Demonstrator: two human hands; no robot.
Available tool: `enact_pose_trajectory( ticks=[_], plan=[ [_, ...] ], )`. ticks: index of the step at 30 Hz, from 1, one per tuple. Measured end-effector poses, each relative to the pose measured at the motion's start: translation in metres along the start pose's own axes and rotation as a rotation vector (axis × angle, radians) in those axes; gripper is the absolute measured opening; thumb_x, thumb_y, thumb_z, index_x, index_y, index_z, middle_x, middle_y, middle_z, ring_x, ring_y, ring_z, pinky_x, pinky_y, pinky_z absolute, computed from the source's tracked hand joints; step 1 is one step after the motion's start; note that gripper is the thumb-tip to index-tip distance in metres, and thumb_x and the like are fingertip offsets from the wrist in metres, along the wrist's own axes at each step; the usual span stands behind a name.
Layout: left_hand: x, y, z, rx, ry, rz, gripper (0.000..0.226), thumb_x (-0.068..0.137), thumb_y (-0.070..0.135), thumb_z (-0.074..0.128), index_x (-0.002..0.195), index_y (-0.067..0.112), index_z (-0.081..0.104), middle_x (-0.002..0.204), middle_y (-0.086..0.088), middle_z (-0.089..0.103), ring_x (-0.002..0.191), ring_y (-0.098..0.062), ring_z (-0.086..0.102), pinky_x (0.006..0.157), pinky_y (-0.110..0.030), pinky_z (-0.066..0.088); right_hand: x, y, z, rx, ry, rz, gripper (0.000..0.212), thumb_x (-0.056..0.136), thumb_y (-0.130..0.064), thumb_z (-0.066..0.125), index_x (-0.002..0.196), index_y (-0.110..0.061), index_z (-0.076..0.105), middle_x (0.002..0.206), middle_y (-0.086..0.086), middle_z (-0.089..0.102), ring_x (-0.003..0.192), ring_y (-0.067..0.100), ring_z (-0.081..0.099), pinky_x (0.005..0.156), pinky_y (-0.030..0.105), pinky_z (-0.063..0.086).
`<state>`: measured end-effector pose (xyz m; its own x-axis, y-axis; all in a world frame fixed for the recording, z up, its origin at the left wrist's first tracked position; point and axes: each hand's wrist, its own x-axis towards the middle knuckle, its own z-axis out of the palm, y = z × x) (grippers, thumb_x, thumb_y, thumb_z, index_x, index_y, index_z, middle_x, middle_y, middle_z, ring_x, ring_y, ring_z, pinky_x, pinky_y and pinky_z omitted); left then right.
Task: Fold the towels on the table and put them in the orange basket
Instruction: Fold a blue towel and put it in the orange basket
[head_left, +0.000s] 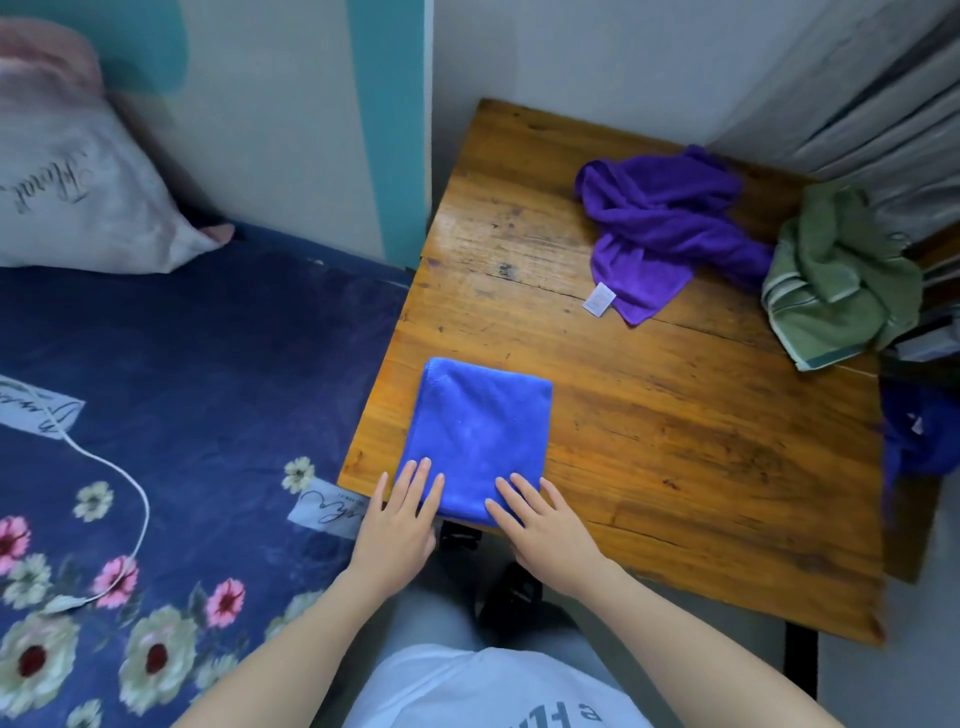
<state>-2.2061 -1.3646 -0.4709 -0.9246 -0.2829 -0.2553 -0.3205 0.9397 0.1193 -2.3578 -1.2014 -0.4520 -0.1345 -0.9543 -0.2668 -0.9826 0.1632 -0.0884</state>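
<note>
A blue towel (480, 426) lies folded into a neat rectangle at the near left corner of the wooden table (675, 441). My left hand (400, 525) rests flat on its near left edge, fingers spread. My right hand (540, 525) lies flat on its near right corner, fingers apart. A purple towel (665, 223) sits crumpled at the far side of the table. To its right a green towel (836, 275) is bunched at the table's right edge. No orange basket is in view.
A bed with a dark blue floral sheet (182, 415) adjoins the table's left side, with a white cable (130, 483) and a pillow (78, 182). Grey curtains (883, 104) hang at the far right. Something dark blue (919, 431) sits beyond the table's right edge.
</note>
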Motion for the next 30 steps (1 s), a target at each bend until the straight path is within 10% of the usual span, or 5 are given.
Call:
enact_pose_trajectory(
  ticks=[3,10,19,30],
  plan=[
    [0.006,-0.001,0.004,0.033,0.127,0.077,0.053,0.076,0.015,0.036,0.128,0.009,0.044,0.132,-0.015,0.055,0.124,-0.03,0.048,0.101,-0.047,0.032,0.004,0.006,0.005,-0.036,0.108,-0.019,0.045,0.076,-0.022,0.051,0.121,-0.024,0.05,0.12,0.009,0.065,0.109,0.027,0.063,0.087,0.041,0.051],
    [0.015,-0.002,0.007,0.012,0.14,0.106,0.057,0.072,0.017,0.035,0.128,0.01,0.042,0.129,-0.014,0.058,0.118,-0.028,0.057,0.099,-0.044,0.043,0.022,0.007,0.001,0.023,0.08,-0.041,0.066,0.051,-0.024,0.084,0.109,-0.024,0.053,0.113,0.01,0.066,0.098,0.031,0.064,0.072,0.039,0.054],
    [0.026,0.008,-0.004,-0.041,0.194,-0.001,0.092,0.044,0.034,0.085,0.124,0.013,0.045,0.121,-0.016,0.063,0.117,-0.028,0.045,0.086,-0.042,0.049,0.013,0.026,-0.003,0.042,0.586,-0.107,0.019,0.095,-0.004,0.038,0.099,-0.013,0.054,0.094,0.011,0.069,0.084,0.029,0.064,0.071,0.034,0.054],
    [0.046,-0.008,-0.08,-0.018,0.559,0.347,0.03,0.093,0.003,0.03,0.105,0.006,0.057,0.088,-0.013,0.071,0.077,-0.024,0.07,0.062,-0.028,0.057,0.016,0.051,-0.063,-0.027,0.705,-0.203,0.023,0.099,-0.009,0.031,0.106,-0.016,0.052,0.098,0.013,0.071,0.086,0.03,0.068,0.071,0.035,0.057]
  ],
)
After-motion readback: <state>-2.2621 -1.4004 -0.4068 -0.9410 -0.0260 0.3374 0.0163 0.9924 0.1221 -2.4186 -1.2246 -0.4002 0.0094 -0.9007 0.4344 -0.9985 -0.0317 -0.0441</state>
